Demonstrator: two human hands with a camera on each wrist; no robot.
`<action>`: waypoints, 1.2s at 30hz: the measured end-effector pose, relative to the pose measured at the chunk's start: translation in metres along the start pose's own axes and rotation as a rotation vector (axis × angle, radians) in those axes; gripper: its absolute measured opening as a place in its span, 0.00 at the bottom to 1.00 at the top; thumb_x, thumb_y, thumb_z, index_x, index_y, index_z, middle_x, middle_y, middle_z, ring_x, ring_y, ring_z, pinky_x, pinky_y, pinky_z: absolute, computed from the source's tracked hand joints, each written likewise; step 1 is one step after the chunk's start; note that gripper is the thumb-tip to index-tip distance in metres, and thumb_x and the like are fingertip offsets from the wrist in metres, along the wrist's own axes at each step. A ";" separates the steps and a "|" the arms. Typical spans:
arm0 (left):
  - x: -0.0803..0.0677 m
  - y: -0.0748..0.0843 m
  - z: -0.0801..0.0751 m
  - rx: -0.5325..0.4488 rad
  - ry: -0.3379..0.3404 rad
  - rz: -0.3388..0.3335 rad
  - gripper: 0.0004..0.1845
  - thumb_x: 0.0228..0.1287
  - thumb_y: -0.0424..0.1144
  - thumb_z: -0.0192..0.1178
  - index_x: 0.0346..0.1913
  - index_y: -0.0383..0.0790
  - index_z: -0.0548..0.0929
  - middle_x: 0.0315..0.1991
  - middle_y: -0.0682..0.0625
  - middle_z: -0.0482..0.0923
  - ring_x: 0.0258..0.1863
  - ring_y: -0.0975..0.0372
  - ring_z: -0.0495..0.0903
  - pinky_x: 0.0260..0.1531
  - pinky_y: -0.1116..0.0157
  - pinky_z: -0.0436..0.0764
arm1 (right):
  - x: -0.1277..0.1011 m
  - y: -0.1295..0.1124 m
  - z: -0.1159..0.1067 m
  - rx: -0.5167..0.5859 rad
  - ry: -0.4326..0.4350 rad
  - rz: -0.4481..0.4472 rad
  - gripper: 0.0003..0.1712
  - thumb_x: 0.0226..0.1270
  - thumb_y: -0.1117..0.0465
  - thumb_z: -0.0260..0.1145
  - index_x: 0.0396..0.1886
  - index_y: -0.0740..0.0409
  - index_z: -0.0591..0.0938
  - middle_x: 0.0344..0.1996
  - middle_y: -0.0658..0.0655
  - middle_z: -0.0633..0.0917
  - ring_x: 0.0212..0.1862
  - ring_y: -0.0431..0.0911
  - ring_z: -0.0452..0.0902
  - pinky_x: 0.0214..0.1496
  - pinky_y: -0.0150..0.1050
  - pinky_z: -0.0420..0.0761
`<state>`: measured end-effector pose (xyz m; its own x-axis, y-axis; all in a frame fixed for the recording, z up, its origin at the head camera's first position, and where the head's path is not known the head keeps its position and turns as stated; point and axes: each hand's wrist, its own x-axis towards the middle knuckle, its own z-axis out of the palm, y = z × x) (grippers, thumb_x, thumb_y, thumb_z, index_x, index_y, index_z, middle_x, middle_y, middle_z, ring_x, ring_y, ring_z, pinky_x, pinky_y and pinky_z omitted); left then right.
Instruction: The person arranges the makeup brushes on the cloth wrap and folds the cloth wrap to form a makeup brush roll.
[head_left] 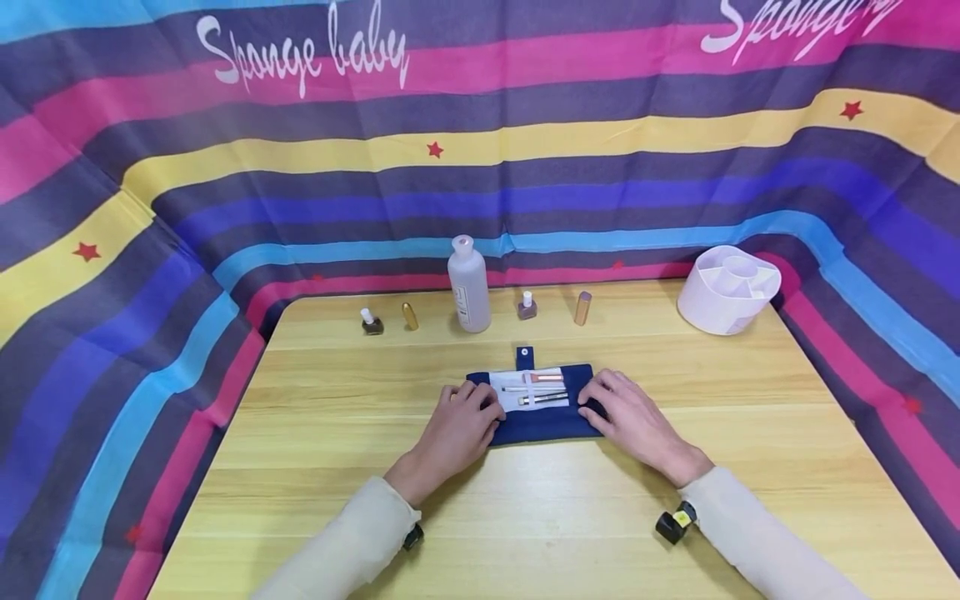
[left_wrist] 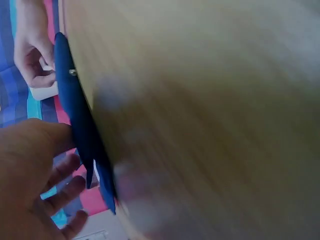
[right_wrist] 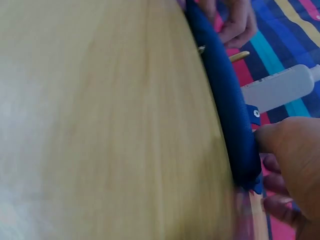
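Note:
A navy blue brush roll (head_left: 542, 427) lies across the middle of the table, its near part folded up in a thick band. Several slim brushes (head_left: 543, 400) sit under a white strap on its pale lining, and a snap tab (head_left: 525, 358) sticks out at the far side. My left hand (head_left: 459, 423) holds the left end with curled fingers, the thumb against the fabric in the left wrist view. At the right end, my right hand (head_left: 633, 417) grips likewise, its thumb (right_wrist: 272, 136) on the cloth in the right wrist view.
Behind the roll stand a translucent bottle (head_left: 469, 287), two nail polish bottles, a gold bullet-shaped tube (head_left: 409, 317) and a rose-gold tube (head_left: 582, 308). A white divided organizer (head_left: 720, 300) is at the back right. Striped cloth (head_left: 337, 200) encloses the table's back and sides.

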<state>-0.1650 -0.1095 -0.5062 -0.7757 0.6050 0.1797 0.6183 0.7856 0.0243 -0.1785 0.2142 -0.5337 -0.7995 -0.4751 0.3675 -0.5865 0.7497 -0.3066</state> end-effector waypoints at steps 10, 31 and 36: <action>-0.012 -0.018 -0.007 -0.123 -0.134 0.126 0.25 0.78 0.61 0.64 0.66 0.51 0.89 0.62 0.54 0.85 0.63 0.57 0.82 0.68 0.47 0.76 | -0.012 0.010 -0.011 0.024 -0.160 -0.102 0.23 0.69 0.40 0.79 0.55 0.48 0.90 0.53 0.47 0.86 0.58 0.44 0.79 0.66 0.50 0.82; -0.006 -0.015 -0.009 -0.488 -0.164 -0.191 0.12 0.82 0.53 0.62 0.50 0.49 0.87 0.37 0.57 0.87 0.33 0.65 0.81 0.39 0.62 0.80 | -0.021 -0.005 -0.027 0.265 -0.195 0.126 0.15 0.88 0.55 0.61 0.66 0.45 0.84 0.63 0.54 0.88 0.65 0.53 0.85 0.66 0.58 0.86; 0.002 -0.014 -0.006 -0.488 -0.161 -0.279 0.10 0.82 0.50 0.64 0.49 0.48 0.85 0.37 0.56 0.85 0.32 0.64 0.78 0.37 0.64 0.78 | -0.013 -0.006 -0.022 0.248 -0.136 0.116 0.12 0.85 0.59 0.64 0.61 0.49 0.85 0.57 0.50 0.88 0.61 0.49 0.87 0.64 0.54 0.87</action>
<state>-0.1746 -0.1203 -0.5005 -0.9032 0.4263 -0.0492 0.3454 0.7901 0.5064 -0.1622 0.2261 -0.5173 -0.8631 -0.4627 0.2022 -0.4909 0.6750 -0.5509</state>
